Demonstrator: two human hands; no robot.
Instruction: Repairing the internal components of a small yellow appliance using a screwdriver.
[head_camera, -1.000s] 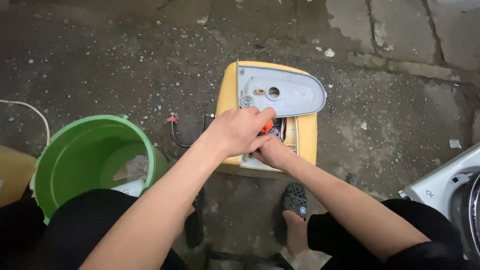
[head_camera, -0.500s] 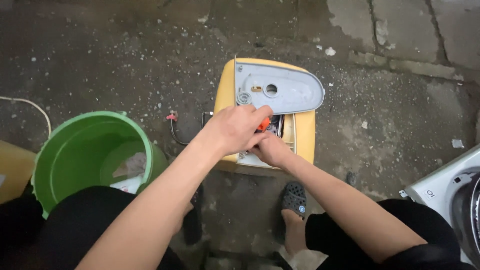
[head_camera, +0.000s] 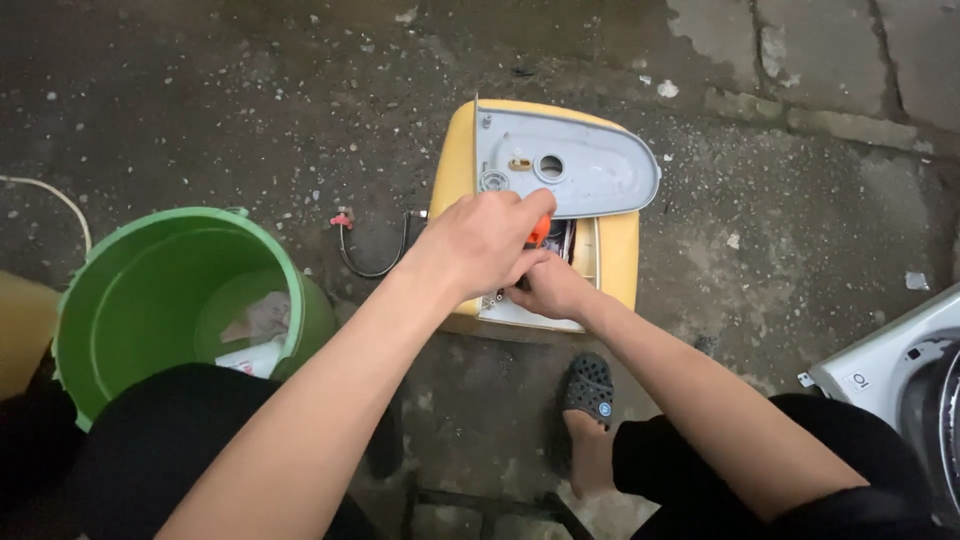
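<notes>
Down on the wet, speckled concrete ground (head_camera: 200, 90), a yellow appliance housing (head_camera: 455, 170) is laid flat so that its inner side faces up and can be worked on from above. A grey oval cover plate (head_camera: 590, 175) is seen lying over the far part of the housing, swung aside enough that the opening at its near edge is left bare. Over that opening the left hand (head_camera: 480, 245) is held knuckles-up, its fingers curled shut around an orange-handled tool (head_camera: 538, 230), most likely a screwdriver, of which only a bit of the handle is shown between thumb and forefinger; the tip is hidden, so what it bears on cannot be told. Just below and touching it, the right hand (head_camera: 550, 290) is pressed to the near edge of the opening, fingers bent inward as if a small part were being steadied, though whether anything is pinched in them cannot be told. Left of the housing a thin black hose with a small red valve (head_camera: 343, 219) is looped on the ground, and further left a green plastic bucket (head_camera: 120, 310) is set, with pale scraps lying in its bottom. Near the housing's closer edge a foot in a dark perforated sandal (head_camera: 588, 385) is planted, and well to the right of the housing a white appliance part (head_camera: 890, 365) is partly in view.
</notes>
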